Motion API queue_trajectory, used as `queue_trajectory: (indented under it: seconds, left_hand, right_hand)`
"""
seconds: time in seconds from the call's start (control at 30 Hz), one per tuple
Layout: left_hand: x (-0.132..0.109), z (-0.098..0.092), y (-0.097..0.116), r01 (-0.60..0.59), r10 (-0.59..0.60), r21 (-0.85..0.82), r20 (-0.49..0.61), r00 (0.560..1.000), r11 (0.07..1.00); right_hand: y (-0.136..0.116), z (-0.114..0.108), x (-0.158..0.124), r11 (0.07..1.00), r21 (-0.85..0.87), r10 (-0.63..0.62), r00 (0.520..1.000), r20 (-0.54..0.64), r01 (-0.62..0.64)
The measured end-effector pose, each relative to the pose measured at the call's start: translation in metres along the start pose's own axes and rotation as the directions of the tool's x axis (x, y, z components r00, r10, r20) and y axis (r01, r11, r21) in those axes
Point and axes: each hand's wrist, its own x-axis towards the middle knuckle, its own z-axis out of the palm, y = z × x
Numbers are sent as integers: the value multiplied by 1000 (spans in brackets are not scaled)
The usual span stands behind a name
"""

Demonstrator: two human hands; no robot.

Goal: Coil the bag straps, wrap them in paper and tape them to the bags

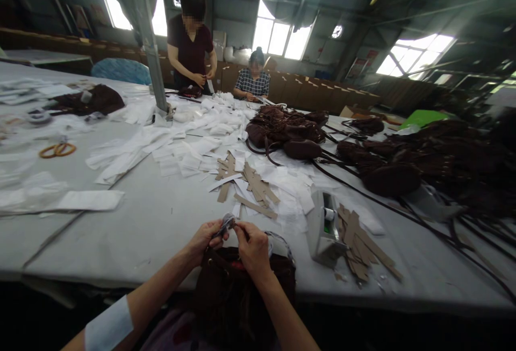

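A dark brown bag [213, 281] with small metal eyelets rests upright against me at the table's front edge, its mouth open and something red showing inside. Just above that mouth, my left hand [210, 237] pinches a grey-and-white braided strap [228, 223]. Close beside it, the fingers of my right hand [253, 246] are closed at the same strap's end. Another stretch of the strap loops behind my right hand to the bag's right side. Small details between the fingertips are too blurred to make out.
A tape dispenser [326, 233] stands right of the bag, near cardboard strips [358, 249]. Brown bags [290, 130] with long straps are piled right. White paper sheets [181, 152] cover the middle. Yellow rings [58, 150] lie left. A metal post [149, 39] and two people are beyond.
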Motion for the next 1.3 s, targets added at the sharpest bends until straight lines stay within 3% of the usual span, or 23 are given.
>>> queue_trajectory:
  seconds: [0.23, 0.43, 0.5, 0.63, 0.7, 0.87, 1.0, 1.1, 1.17, 1.3]
  left_hand:
    - [-1, 3, 2, -23, 24, 51, -20, 1000, 998]
    - [-3, 7, 7, -24, 21, 117, 27, 999, 993]
    - [-3, 7, 10, -30, 24, 149, 44, 999, 988]
    - [-3, 7, 15, -34, 17, 229, 77, 997, 973]
    - [-3, 9, 17, -37, 14, 257, 91, 996, 966]
    - [-5, 10, 17, -75, 45, 272, 115, 992, 959]
    - [-6, 4, 17, -65, 31, 280, 124, 992, 958]
    - [-7, 1, 19, -3, -49, 317, 155, 987, 948]
    - [-7, 1, 19, 13, -72, 339, 164, 984, 941]
    - [-5, 5, 18, -30, -24, 361, 144, 989, 932]
  right_hand:
    - [-3, 1, 2, 998, -24, -59, 995, 80, 61]
    - [5, 3, 7, 986, 38, 161, 987, 6, -162]
    - [8, 3, 10, 992, -16, 128, 992, 16, -128]
    - [13, 0, 14, 985, -164, -44, 997, 69, 54]
    - [14, 0, 15, 987, -142, -62, 995, 83, 74]
    - [11, 3, 14, 973, 137, 159, 968, 194, -187]
    - [7, -5, 16, 998, 60, 13, 967, 253, -29]
    - [8, -13, 19, 995, 22, -97, 936, 339, 95]
    - [11, -14, 21, 992, 27, -126, 926, 355, 125]
    - [18, -6, 20, 994, -5, -105, 954, 281, 111]
